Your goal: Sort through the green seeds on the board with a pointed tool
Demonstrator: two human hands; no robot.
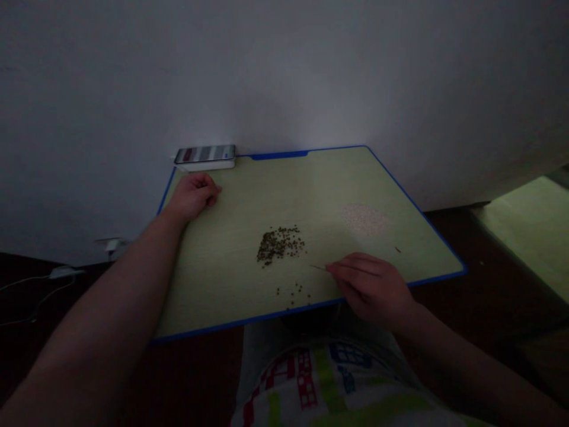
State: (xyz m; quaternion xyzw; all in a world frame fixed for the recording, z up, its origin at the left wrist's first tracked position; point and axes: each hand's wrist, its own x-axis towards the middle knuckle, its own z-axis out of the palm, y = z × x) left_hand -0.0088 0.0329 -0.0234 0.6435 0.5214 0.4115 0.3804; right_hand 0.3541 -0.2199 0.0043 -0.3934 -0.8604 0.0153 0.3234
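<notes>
My right hand [371,287] is at the table's front edge, its fingers pinched on a thin pale stick [319,267], perhaps a toothpick. The stick points left, toward a heap of small dark grains [275,244] in the middle of the table [213,296]. Nearer the front edge lie several loose dark grains [300,289]. A flat patch of fine pale grains [367,219] spreads out beyond my right hand. At the left back, my left hand [195,194] rests on the tabletop with its fingers curled; I see nothing in it.
A phone [207,153] lies on a white box [213,166] at the back left corner. One small brown sliver [398,249] is on the right side. The blue-edged table stands against a pale wall [284,77]. Cables and a plug [111,244] are at the left.
</notes>
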